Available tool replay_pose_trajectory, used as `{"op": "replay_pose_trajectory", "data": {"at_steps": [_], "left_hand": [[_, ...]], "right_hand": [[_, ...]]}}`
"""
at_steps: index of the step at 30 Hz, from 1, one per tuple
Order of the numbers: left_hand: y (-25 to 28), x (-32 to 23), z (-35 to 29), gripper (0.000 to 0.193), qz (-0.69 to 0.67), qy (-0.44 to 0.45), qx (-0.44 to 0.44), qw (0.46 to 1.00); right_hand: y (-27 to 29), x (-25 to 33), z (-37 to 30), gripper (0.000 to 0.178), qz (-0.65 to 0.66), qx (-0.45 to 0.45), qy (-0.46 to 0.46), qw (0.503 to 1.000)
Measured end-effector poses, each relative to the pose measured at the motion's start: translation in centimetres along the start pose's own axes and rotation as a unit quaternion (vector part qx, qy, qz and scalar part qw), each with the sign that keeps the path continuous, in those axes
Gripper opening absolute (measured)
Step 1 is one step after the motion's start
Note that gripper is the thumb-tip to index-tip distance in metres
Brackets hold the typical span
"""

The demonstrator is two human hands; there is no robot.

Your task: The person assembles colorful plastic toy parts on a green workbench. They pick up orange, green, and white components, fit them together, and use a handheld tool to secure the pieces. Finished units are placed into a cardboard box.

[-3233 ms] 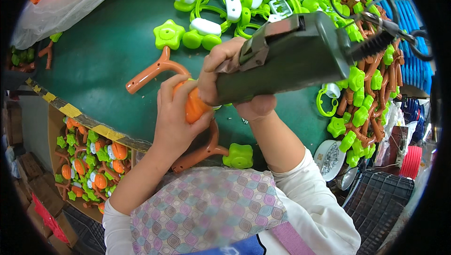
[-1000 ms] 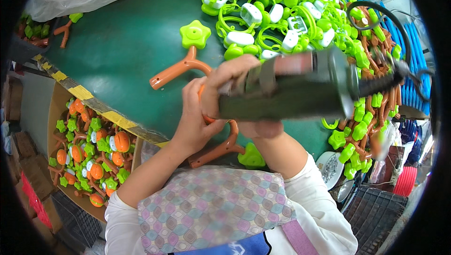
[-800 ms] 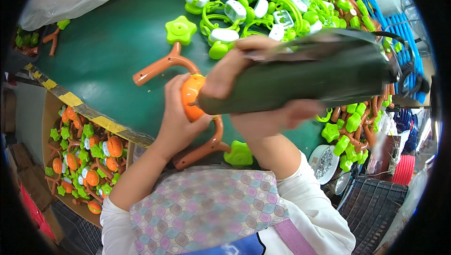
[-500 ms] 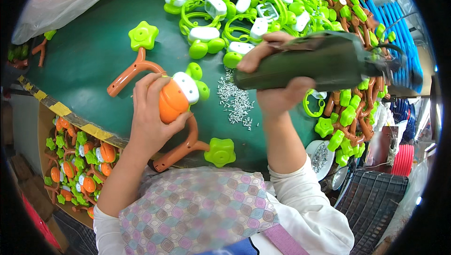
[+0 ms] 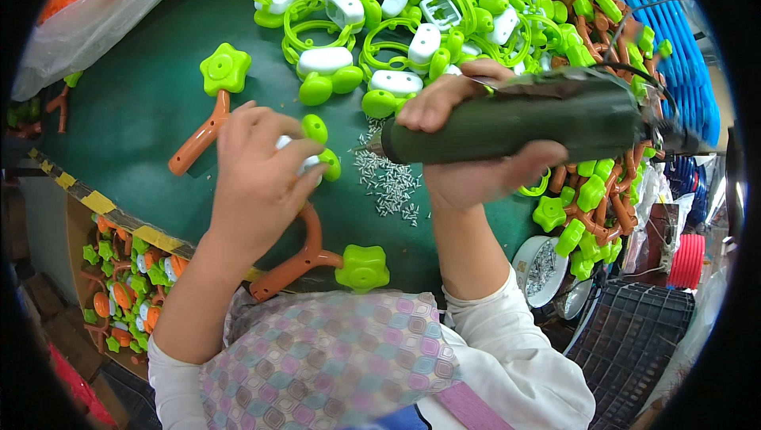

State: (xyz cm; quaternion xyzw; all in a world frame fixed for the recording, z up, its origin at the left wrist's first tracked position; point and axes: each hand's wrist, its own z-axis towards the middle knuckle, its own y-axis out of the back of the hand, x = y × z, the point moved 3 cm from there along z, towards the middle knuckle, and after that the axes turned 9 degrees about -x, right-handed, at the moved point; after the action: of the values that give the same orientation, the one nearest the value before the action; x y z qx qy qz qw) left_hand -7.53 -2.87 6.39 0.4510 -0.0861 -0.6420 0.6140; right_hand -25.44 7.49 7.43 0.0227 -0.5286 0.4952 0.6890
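Observation:
My left hand (image 5: 258,164) is closed over a toy's round head piece. Past its fingers show a white part (image 5: 309,165) and two green knobs (image 5: 315,129); the hand covers the rest. From beneath it stick out brown forked branches (image 5: 297,259), one ending in a green star-shaped piece (image 5: 362,268), the other in a second green star (image 5: 225,69). My right hand (image 5: 468,141) grips a dark green electric screwdriver (image 5: 515,122), held level with its bit pointing left. The bit is over the top of a pile of small silver screws (image 5: 388,184) on the table.
Green rings with white parts (image 5: 325,61) heap at the back, brown-and-green branches (image 5: 606,200) to the right. A bowl of screws (image 5: 539,271) stands at the right edge. A box of orange-faced toys (image 5: 127,287) sits lower left; a plastic bag of orange parts (image 5: 95,10) is upper left.
My left hand has turned and closed further over the head piece, hiding its orange part. The screwdriver has lowered slightly, and its bit now shows over the screws.

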Motion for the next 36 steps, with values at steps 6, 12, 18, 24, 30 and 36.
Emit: {"op": "replay_pose_trajectory", "data": {"at_steps": [6, 12, 18, 24, 30, 36], "left_hand": [[-0.3, -0.5, 0.7, 0.023, -0.011, -0.008, 0.009, 1.0], [2.0, 0.1, -1.0, 0.02, 0.042, -0.002, -0.072, 0.997], [2.1, 2.4, -5.6, 0.086, -0.061, 0.205, -0.141, 0.967], [-0.9, 3.2, -8.2, 0.071, -0.234, 0.335, -0.081, 0.909], [-1.2, 3.5, -8.3, 0.068, -0.261, 0.324, -0.067, 0.907], [-1.0, 3.8, -7.9, 0.069, -0.267, 0.282, -0.079, 0.918]], "right_hand": [[-2.0, 1.8, 0.1, 0.106, 0.085, 0.058, 0.039, 0.994], [-5.2, 0.9, -0.3, 0.109, 0.105, 0.081, 0.04, 0.99], [-7.9, -1.3, -0.2, 0.11, 0.113, 0.085, 0.019, 0.99], [-10.6, -2.2, 0.4, 0.109, -0.113, 0.078, -0.034, 0.99], [-10.9, -4.4, 0.3, 0.103, -0.096, 0.096, -0.078, 0.988], [-11.8, -6.2, 0.6, 0.097, -0.031, 0.183, -0.158, 0.97]]}}
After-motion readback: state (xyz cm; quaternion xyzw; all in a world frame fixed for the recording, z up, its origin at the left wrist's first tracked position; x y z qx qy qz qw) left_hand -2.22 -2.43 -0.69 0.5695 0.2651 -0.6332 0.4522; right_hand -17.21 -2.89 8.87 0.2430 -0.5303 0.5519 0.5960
